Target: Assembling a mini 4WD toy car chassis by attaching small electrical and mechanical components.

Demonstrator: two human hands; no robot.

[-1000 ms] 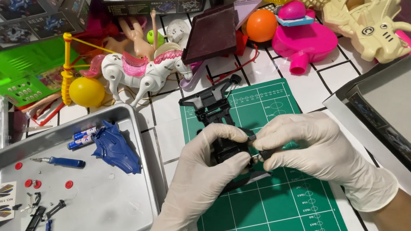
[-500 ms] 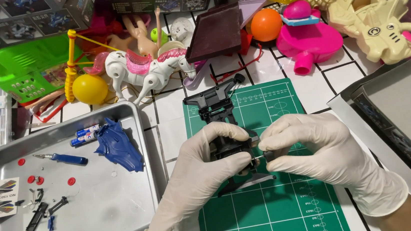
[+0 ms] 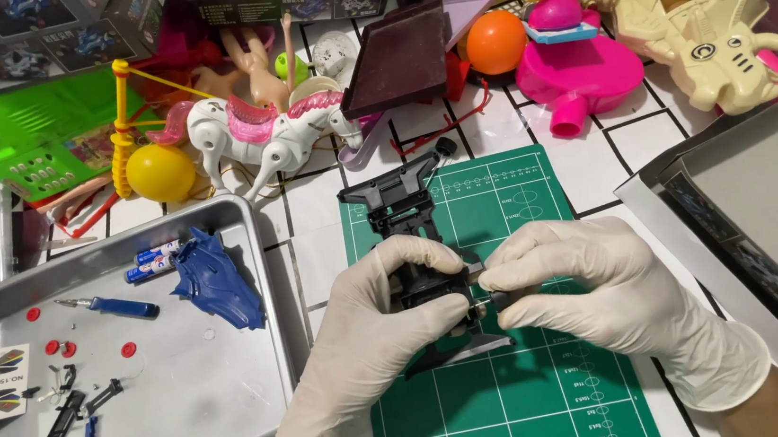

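A black toy car chassis (image 3: 400, 210) lies lengthwise on a green cutting mat (image 3: 520, 396). My left hand (image 3: 376, 334), in a white glove, grips the chassis at its middle from the left. My right hand (image 3: 596, 298), also gloved, pinches a small dark part with a metal pin (image 3: 490, 302) against the chassis's right side. The fingertips of both hands meet there, and the chassis's middle is hidden under them.
A metal tray (image 3: 238, 423) at the left holds a blue car body shell (image 3: 214, 281), a blue screwdriver (image 3: 112, 307), batteries, red wheel hubs, small black parts and a sticker sheet. Toys crowd the back: white horse (image 3: 257, 136), orange ball (image 3: 496, 42), pink piece, beige dinosaur (image 3: 714, 35). A grey box (image 3: 768, 201) stands at the right.
The hands and chassis keep nearly the same grip. The view has shifted slightly, so everything sits a little lower in the picture.
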